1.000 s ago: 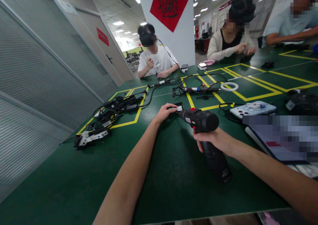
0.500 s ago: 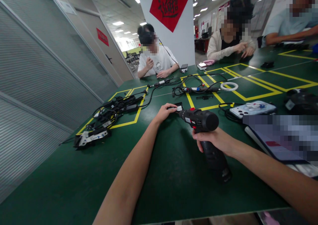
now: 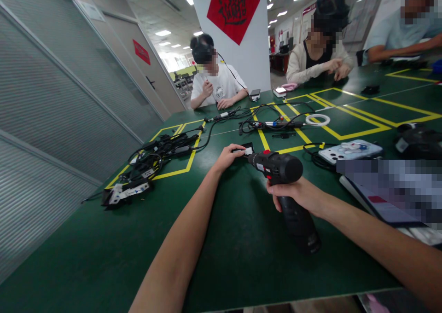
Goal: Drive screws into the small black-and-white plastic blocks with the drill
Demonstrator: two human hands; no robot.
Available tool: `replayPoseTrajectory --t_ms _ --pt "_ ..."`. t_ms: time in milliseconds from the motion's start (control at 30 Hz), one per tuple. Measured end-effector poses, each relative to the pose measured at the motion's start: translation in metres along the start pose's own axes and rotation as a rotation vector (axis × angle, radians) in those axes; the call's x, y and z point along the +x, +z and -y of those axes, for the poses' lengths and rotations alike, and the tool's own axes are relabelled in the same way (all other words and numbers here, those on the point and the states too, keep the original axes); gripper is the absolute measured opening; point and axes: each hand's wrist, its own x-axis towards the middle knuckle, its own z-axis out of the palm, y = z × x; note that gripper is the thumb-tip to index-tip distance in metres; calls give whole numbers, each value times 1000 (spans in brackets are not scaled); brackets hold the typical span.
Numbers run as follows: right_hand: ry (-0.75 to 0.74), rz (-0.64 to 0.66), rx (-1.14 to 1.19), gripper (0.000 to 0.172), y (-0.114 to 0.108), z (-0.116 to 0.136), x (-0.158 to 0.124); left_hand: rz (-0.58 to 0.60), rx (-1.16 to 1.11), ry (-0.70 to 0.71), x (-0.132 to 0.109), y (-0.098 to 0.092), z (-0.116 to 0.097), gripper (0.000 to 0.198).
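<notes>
My right hand [image 3: 293,194] is wrapped round the grip of a black cordless drill [image 3: 276,165] with red accents. The drill lies level and points away to the left, its tip against or very near a small black part with a white label [image 3: 248,150]. With its fingers closed on that part, my left hand [image 3: 232,154] holds it at the table top. The exact contact between the drill's bit and the part is too small to make out.
Tangled black cables and adapters [image 3: 165,149] lie at the left, a black-and-white bracket [image 3: 126,192] before them. Ahead are tools with cords [image 3: 276,125] and a white ring [image 3: 317,120]. On the right are a phone [image 3: 350,152] and a laptop [image 3: 383,202]. Several people sit across the green table [image 3: 103,257].
My hands, the drill and the small part stay almost where they were. Across the table, the person in the beige jacket has shifted their head slightly.
</notes>
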Motion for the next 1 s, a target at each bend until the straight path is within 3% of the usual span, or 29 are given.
replayPoseTrajectory --t_ms 1000 --pt "10 28 -44 16 -1 2 -1 -2 -3 10 1 0 1 30"
